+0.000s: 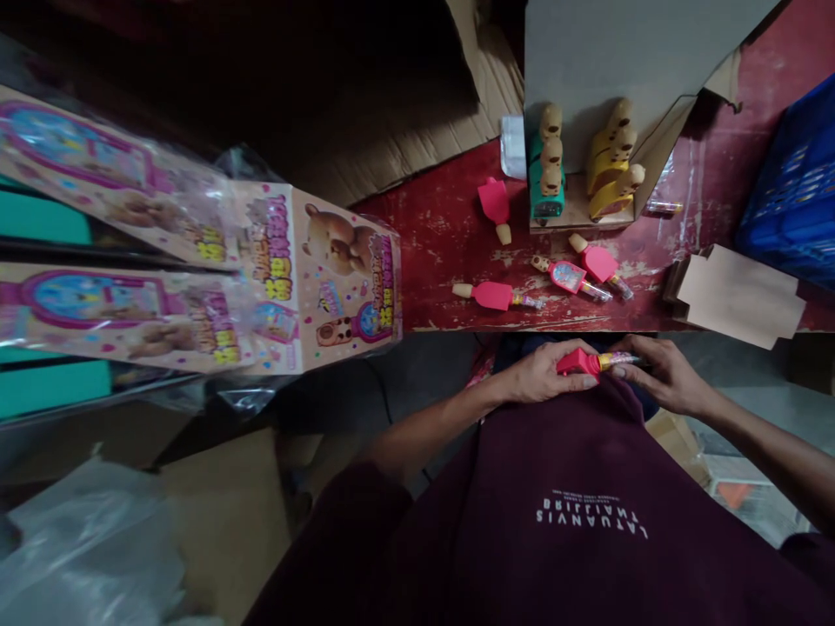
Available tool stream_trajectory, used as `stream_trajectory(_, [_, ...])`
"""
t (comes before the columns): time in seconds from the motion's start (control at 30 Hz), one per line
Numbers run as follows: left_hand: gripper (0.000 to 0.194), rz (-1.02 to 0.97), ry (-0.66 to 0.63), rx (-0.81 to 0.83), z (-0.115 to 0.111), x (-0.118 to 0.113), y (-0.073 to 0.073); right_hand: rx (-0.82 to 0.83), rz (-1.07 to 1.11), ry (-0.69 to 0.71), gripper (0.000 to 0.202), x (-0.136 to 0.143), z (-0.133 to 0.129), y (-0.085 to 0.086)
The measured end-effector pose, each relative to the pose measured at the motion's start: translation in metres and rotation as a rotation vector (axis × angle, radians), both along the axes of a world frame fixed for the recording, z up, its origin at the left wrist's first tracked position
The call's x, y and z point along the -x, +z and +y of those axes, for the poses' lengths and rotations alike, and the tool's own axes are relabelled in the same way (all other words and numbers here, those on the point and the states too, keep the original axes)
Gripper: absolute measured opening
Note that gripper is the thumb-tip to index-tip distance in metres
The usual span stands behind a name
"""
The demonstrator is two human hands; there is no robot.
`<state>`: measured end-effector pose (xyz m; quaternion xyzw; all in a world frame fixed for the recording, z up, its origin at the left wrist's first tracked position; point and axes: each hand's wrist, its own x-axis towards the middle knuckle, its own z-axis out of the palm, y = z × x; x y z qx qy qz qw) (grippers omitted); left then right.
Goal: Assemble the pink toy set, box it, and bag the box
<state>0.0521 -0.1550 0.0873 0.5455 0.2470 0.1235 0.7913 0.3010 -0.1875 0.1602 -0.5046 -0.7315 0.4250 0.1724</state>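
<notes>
My left hand [538, 376] grips the red body of a small toy [579, 362] close to my chest. My right hand [662, 376] pinches the clear candy tube [617, 357] sticking out of that toy's end. On the worn red table [444, 243] just beyond lie several similar pink toys with tan bear heads [494, 295], [569, 276], [597, 261], [495, 206]. Behind them a cardboard tray [574, 217] holds upright green [546, 178] and yellow [611, 174] toys.
Printed bear-picture display cards in plastic [313, 278] lie stacked at the left. A folded cardboard piece [740, 296] rests at the table's right edge, a blue crate [799, 200] stands beyond it, and a large cardboard sheet [626, 52] rises at the back.
</notes>
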Motion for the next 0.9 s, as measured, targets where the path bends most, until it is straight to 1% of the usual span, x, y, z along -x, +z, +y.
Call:
stream_trajectory(0.07, [0.050,0.022,-0.002,-0.182,-0.003,0.001,0.001,-0.065,-0.018,0.036,0.017,0.002,-0.003,0.002])
stream_trajectory(0.13, [0.048,0.033,-0.001,-0.346,-0.005,0.002,0.000,-0.173,-0.063,0.104,0.024,0.002,-0.006,0.002])
stream_trajectory(0.23, [0.046,0.027,0.015,-0.476,-0.008,0.002,-0.001,-0.223,-0.091,0.133,0.028,0.003,-0.012,0.003])
stream_trajectory(0.37, [0.039,0.029,0.047,-0.527,-0.013,0.002,-0.001,-0.248,-0.100,0.085,0.025,0.010,-0.019,0.004])
stream_trajectory(0.5, [0.038,0.114,-0.044,-0.526,-0.011,0.005,-0.002,-0.278,-0.133,0.097,0.021,0.014,-0.022,0.001])
stream_trajectory(0.6, [0.042,0.064,-0.101,-0.471,-0.005,0.007,-0.006,-0.262,-0.105,0.123,0.017,0.013,-0.021,-0.003])
stream_trajectory(0.67, [0.043,0.054,-0.119,-0.436,-0.004,0.007,-0.008,-0.159,-0.086,0.095,0.022,0.013,-0.020,-0.004])
stream_trajectory(0.7, [0.042,0.071,-0.113,-0.428,-0.005,0.007,-0.008,-0.054,-0.087,0.052,0.029,0.013,-0.020,-0.004])
stream_trajectory(0.73, [0.042,0.101,-0.102,-0.434,-0.006,0.007,-0.008,0.086,-0.099,-0.007,0.038,0.014,-0.019,-0.004])
stream_trajectory(0.8, [0.042,0.188,-0.095,-0.501,-0.009,0.005,-0.006,0.432,-0.112,-0.173,0.060,0.017,-0.018,-0.003])
stream_trajectory(0.83, [0.044,0.244,-0.117,-0.557,-0.011,0.004,-0.004,0.611,-0.104,-0.266,0.072,0.019,-0.017,-0.003])
stream_trajectory(0.9, [0.045,0.369,-0.228,-0.708,-0.013,0.003,0.000,0.915,-0.059,-0.413,0.092,0.024,-0.015,-0.005])
